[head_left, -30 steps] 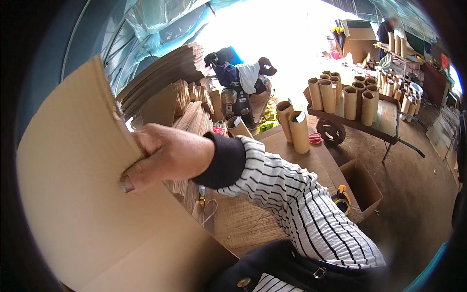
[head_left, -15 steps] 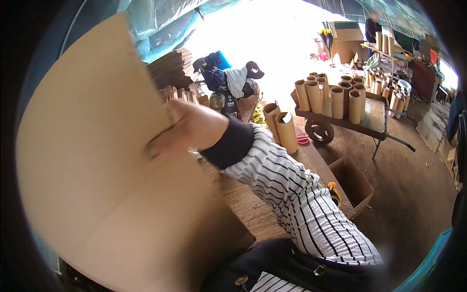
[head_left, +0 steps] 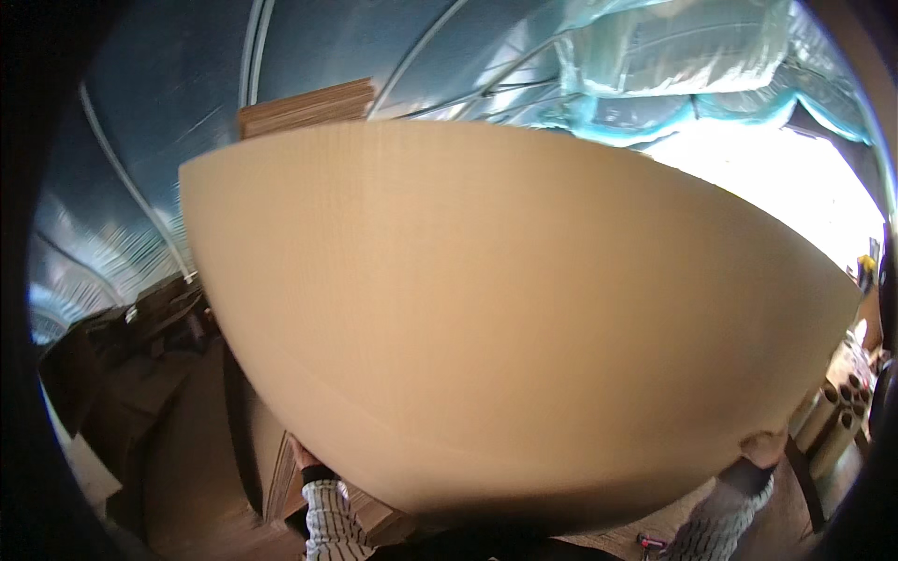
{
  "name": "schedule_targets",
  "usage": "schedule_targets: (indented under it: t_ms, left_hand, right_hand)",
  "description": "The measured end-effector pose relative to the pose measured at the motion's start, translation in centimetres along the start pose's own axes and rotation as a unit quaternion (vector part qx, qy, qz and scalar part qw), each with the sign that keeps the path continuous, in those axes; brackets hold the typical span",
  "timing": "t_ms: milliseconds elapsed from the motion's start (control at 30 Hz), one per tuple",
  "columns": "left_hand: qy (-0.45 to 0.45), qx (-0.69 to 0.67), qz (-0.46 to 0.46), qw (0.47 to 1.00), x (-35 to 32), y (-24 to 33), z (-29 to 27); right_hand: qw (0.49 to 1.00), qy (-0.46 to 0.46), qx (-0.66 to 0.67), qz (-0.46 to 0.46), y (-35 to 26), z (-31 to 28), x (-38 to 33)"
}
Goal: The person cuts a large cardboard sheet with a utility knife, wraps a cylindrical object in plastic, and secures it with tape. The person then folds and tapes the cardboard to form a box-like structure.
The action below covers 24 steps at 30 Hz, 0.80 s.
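Note:
A large plain brown cardboard sheet (head_left: pixel 505 309) fills most of the head view, raised in front of me and curved by the lens. At its lower left edge is my left hand (head_left: pixel 303 454), closed on the cardboard, with some fingers hidden. My right hand (head_left: pixel 763 449) grips the lower right edge, its fingers partly out of sight behind the sheet. Both striped sleeves come up from below. The sheet hides most of what lies beyond it.
Behind the sheet's upper left edge shows a stack of cardboard (head_left: pixel 309 105). Cardboard tubes (head_left: pixel 831 425) stand at the far right. Dark cardboard pieces (head_left: pixel 140 374) lie at the left. Near my right forearm is a small red object (head_left: pixel 652 541).
The view has swung left. The cardboard sheet, earlier at the left with my right hand against it, now stretches across the front between both hands. My left hand has come into view.

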<state>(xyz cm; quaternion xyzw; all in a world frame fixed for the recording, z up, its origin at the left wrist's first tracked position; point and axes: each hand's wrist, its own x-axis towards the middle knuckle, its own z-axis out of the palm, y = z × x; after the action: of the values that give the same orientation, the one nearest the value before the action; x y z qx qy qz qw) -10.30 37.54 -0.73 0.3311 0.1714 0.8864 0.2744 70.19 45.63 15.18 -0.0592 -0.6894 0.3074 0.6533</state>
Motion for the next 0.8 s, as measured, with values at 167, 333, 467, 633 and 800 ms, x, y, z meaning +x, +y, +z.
schedule_targets:
  t_ms: [167,333,467,633,800]
  left_hand:
    - [0.021,-0.014,-0.013,1.0,-2.7,1.3,6.2]
    - [0.043,-0.047,-0.014,0.998,-3.6,2.3,11.2]
    - [0.055,0.033,0.028,0.998,-3.2,2.8,13.4]
    - [0.041,0.076,0.058,0.995,-2.2,3.5,15.7]
    - [0.007,0.081,0.021,0.996,-2.8,2.2,18.0]
  right_hand:
    - [0.981,0.187,-0.043,-0.013,0.2,-1.5,-7.5]
    - [0.943,0.313,0.008,0.113,-0.5,0.6,-9.6]
    - [0.915,0.385,-0.007,0.12,3.0,0.0,-15.0]
    - [0.907,0.401,0.036,0.127,3.9,-0.4,-22.9]
    - [0.775,0.605,-0.099,0.156,0.8,8.0,-24.3]
